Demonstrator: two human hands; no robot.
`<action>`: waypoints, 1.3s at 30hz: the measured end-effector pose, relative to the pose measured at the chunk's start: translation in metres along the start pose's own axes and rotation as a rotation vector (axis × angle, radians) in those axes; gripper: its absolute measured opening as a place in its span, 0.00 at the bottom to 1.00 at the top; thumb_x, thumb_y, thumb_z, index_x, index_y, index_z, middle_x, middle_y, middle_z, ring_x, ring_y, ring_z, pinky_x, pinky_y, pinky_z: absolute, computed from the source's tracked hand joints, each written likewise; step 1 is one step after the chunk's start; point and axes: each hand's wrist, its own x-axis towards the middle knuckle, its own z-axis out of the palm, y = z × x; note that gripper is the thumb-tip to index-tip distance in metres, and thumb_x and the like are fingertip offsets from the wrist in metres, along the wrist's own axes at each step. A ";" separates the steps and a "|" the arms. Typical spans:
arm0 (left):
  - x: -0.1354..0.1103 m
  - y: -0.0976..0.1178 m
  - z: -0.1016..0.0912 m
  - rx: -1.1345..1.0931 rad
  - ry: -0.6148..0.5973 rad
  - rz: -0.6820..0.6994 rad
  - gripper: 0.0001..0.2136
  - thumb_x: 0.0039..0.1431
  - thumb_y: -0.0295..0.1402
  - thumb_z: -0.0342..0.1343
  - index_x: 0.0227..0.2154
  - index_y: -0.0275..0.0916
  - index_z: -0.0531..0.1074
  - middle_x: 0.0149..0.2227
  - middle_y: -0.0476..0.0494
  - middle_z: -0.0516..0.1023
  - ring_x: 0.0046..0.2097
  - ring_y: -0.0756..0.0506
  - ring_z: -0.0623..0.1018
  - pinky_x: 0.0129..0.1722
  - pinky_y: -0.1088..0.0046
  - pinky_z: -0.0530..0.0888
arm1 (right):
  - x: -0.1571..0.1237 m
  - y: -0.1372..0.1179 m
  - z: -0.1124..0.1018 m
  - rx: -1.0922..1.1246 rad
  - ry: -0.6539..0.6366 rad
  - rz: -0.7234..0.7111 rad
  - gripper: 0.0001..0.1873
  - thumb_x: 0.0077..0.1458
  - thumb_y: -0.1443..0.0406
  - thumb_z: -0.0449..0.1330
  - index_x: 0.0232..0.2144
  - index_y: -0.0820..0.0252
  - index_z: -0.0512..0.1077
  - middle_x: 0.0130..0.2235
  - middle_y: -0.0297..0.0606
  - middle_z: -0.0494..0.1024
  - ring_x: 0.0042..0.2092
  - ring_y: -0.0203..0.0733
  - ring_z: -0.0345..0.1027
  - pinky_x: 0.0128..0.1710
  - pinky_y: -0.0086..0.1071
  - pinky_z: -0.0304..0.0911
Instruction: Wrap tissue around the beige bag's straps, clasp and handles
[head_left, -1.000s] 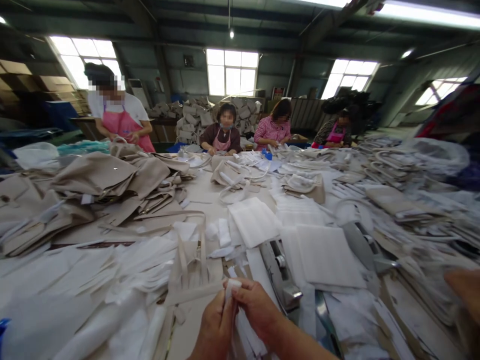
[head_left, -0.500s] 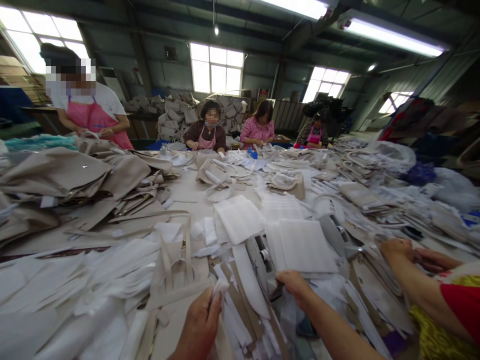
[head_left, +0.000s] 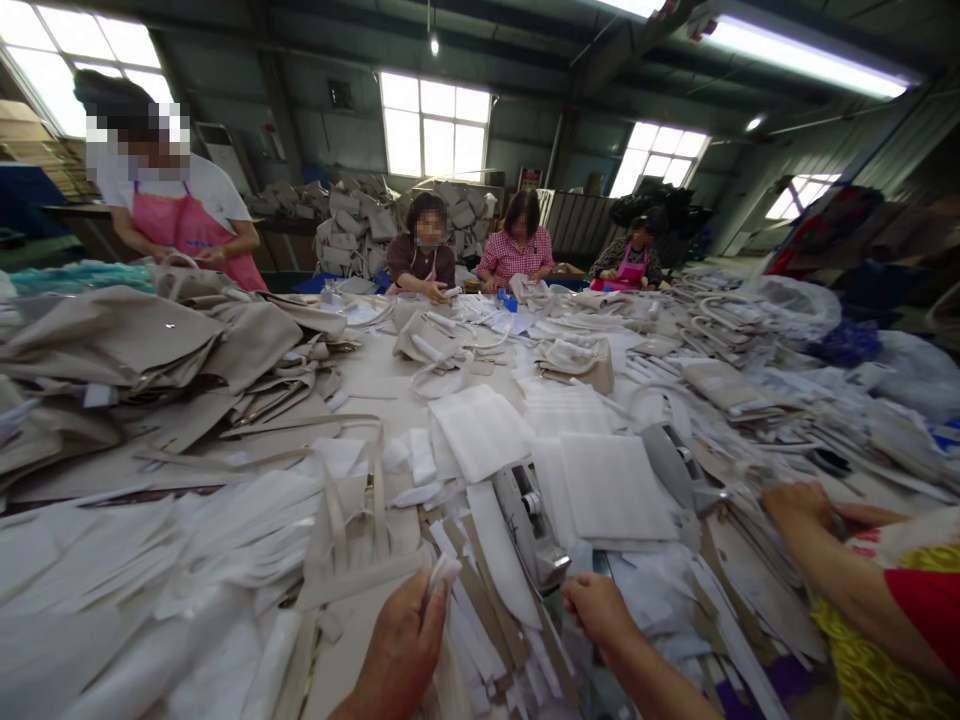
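Observation:
My left hand [head_left: 401, 640] is closed on a strap wrapped in white packing [head_left: 444, 575], its end sticking up between thumb and fingers. Under and beside that hand lies a beige handbag [head_left: 358, 560] with an upright handle. My right hand [head_left: 598, 610] is pinched closed just below the cutting end of a grey tape dispenser [head_left: 531, 525]; whatever its fingertips hold, perhaps a piece of clear tape, is too small to make out. White foam sheets [head_left: 615, 490] lie right of the dispenser, and a rounded white strip [head_left: 499, 555] lies along its left side.
White packing sheets [head_left: 150, 580] cover the near left. Beige bags [head_left: 112, 340] are heaped behind them. A co-worker's hands [head_left: 802, 510] work close on my right, near a second tape dispenser [head_left: 679, 465]. Several people [head_left: 517, 250] sit or stand across the table.
My right hand has come off the dispenser's end, moving slightly down and right, fingers still pinched. My left hand keeps hold of the wrapped strap, nearly still.

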 end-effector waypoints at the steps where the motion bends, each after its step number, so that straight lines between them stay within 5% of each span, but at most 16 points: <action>1: 0.000 -0.001 0.000 0.008 0.005 0.013 0.18 0.69 0.46 0.43 0.30 0.41 0.70 0.28 0.48 0.76 0.31 0.45 0.76 0.35 0.70 0.71 | 0.004 -0.001 -0.002 -0.039 0.010 -0.028 0.11 0.47 0.67 0.54 0.15 0.57 0.66 0.18 0.36 0.71 0.20 0.36 0.61 0.20 0.28 0.48; 7: -0.003 -0.008 0.005 0.104 0.028 0.147 0.13 0.70 0.37 0.43 0.38 0.41 0.72 0.34 0.44 0.79 0.37 0.44 0.79 0.39 0.69 0.74 | -0.020 -0.023 -0.009 -0.197 -0.099 -0.235 0.14 0.48 0.68 0.56 0.13 0.58 0.68 0.17 0.34 0.71 0.23 0.38 0.63 0.26 0.30 0.53; 12: -0.006 -0.003 0.012 0.363 0.030 0.233 0.09 0.68 0.31 0.46 0.34 0.41 0.71 0.31 0.45 0.78 0.34 0.44 0.78 0.34 0.69 0.75 | -0.079 -0.095 0.025 0.092 -0.388 -0.337 0.16 0.54 0.55 0.56 0.23 0.60 0.71 0.20 0.31 0.73 0.21 0.34 0.62 0.22 0.27 0.54; 16: -0.010 0.000 0.015 0.476 0.016 0.280 0.07 0.64 0.28 0.49 0.32 0.42 0.70 0.29 0.46 0.77 0.30 0.44 0.78 0.29 0.69 0.74 | -0.096 -0.132 0.059 0.211 -0.412 -0.249 0.18 0.50 0.52 0.59 0.21 0.60 0.70 0.18 0.31 0.72 0.18 0.33 0.60 0.19 0.27 0.52; 23: -0.016 -0.004 0.023 0.613 0.030 0.291 0.07 0.58 0.20 0.53 0.30 0.39 0.70 0.27 0.44 0.76 0.28 0.42 0.77 0.25 0.68 0.73 | -0.084 -0.112 0.081 0.099 -0.288 -0.154 0.19 0.48 0.51 0.58 0.17 0.58 0.67 0.15 0.32 0.71 0.16 0.35 0.62 0.18 0.28 0.53; 30: -0.017 -0.008 0.026 0.645 0.027 0.345 0.23 0.60 0.20 0.49 0.59 0.33 0.61 0.30 0.43 0.77 0.28 0.43 0.78 0.25 0.69 0.74 | -0.084 -0.110 0.081 0.084 -0.260 -0.189 0.19 0.51 0.52 0.58 0.17 0.57 0.68 0.15 0.34 0.72 0.17 0.37 0.64 0.18 0.28 0.54; 39: -0.009 -0.004 0.017 0.286 -0.074 0.110 0.10 0.63 0.24 0.47 0.36 0.36 0.75 0.33 0.37 0.79 0.34 0.38 0.78 0.35 0.60 0.76 | -0.099 -0.117 0.074 -0.013 -0.212 -0.459 0.08 0.54 0.62 0.57 0.32 0.58 0.75 0.25 0.35 0.78 0.30 0.44 0.72 0.32 0.32 0.63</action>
